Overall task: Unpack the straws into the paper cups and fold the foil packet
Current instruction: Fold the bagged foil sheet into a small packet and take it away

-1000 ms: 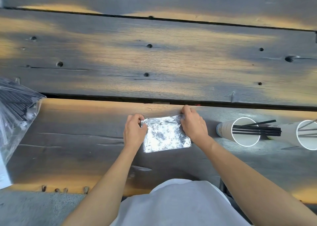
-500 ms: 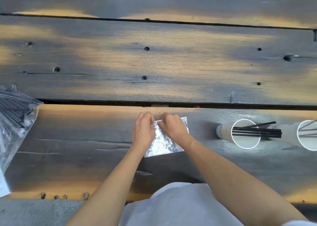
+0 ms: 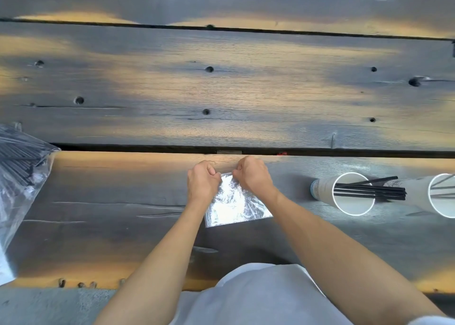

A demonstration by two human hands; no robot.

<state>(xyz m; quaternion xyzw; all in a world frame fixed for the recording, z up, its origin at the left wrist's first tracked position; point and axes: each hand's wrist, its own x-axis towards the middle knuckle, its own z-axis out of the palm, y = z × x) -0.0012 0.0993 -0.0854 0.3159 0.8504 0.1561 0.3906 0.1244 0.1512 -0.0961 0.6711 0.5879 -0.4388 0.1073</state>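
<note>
So we've got both hands curled up on the crinkly silver foil packet point(image 3: 236, 205), which lies flat on the weathered, dark-stained wooden plank desk point(image 3: 103, 201), right in front of us on the nearest plank. Our left hand point(image 3: 203, 183) is closed on the packet's far left corner, fingers tucked under. Our right hand point(image 3: 253, 175) is closed too, pinching the far edge just beside the left one, so the two sets of knuckles sit near each other with a small strip of foil showing between them. The near half of the packet sticks out between our forearms, shiny and wrinkled, with its near edge tilted a bit, lower on the left.

Off to the right, well apart from the packet, there's a white paper cup point(image 3: 344, 196) lying on its side with its open mouth facing us. A bunch of thin black straws point(image 3: 369, 191) pokes out of it toward the right. Just beside that, a second white paper cup point(image 3: 440, 194) is cut off by the frame edge, also on its side; some thin lines cross its mouth, probably straws, but we can't really tell.

Over at the far left edge sits a clear plastic bag of black straws point(image 3: 17, 167), partly out of frame. Our white shirt point(image 3: 258, 297) fills the bottom.
</note>
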